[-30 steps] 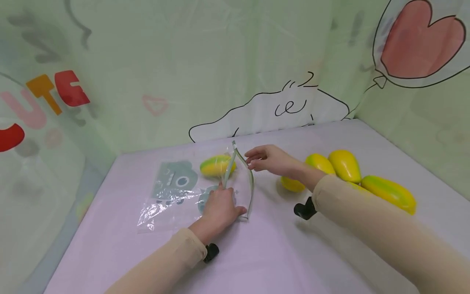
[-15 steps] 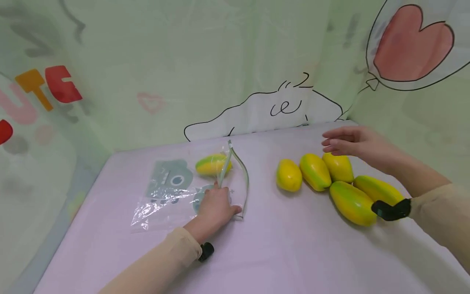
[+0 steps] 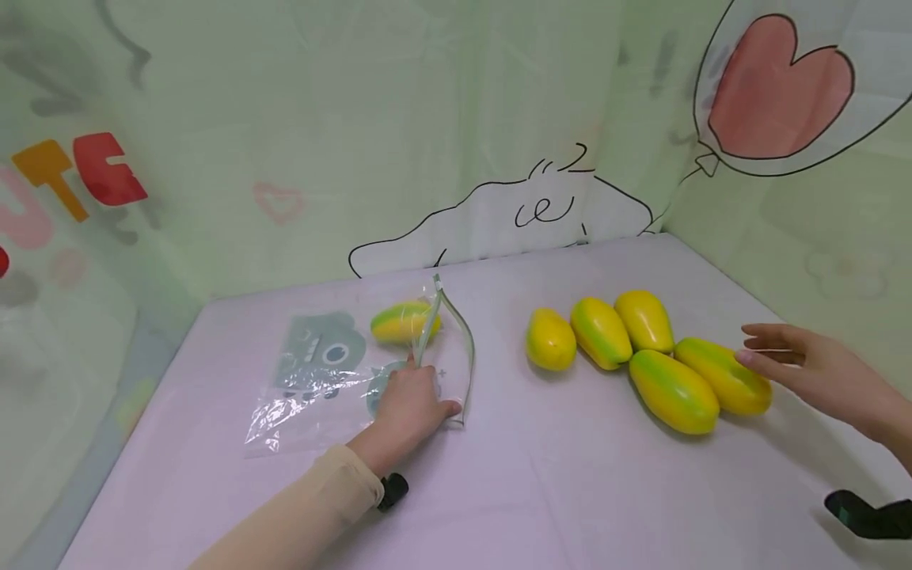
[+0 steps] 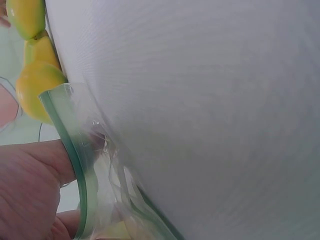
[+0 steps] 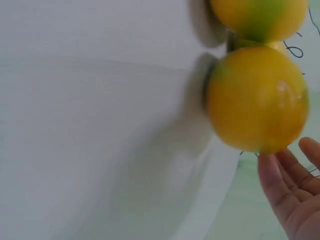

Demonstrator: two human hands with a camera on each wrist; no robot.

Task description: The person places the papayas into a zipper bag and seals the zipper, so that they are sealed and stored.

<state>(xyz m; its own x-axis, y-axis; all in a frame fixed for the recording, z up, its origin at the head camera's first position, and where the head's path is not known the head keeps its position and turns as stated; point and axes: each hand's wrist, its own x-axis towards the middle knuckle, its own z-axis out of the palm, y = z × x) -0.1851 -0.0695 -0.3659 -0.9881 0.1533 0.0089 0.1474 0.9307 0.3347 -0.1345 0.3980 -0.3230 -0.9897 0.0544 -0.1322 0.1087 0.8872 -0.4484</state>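
We see the left hand (image 3: 409, 402) pinching the bag (image 3: 281, 431) beside its mouth, thumb and fingers clamped on the film, which we judge is what props that mouth apart, while the inner fruit (image 3: 393, 323) lies within, just beyond those fingertips. The right hand (image 3: 815, 372) grasps nothing: we find its thumb and fingers apart at the end of the near fruit (image 3: 727, 378), though we cannot tell whether they touch it. Past that fruit, the other four fruits (image 3: 673, 393) sit between the hands, where the mouth faces, we suppose for easy reach.
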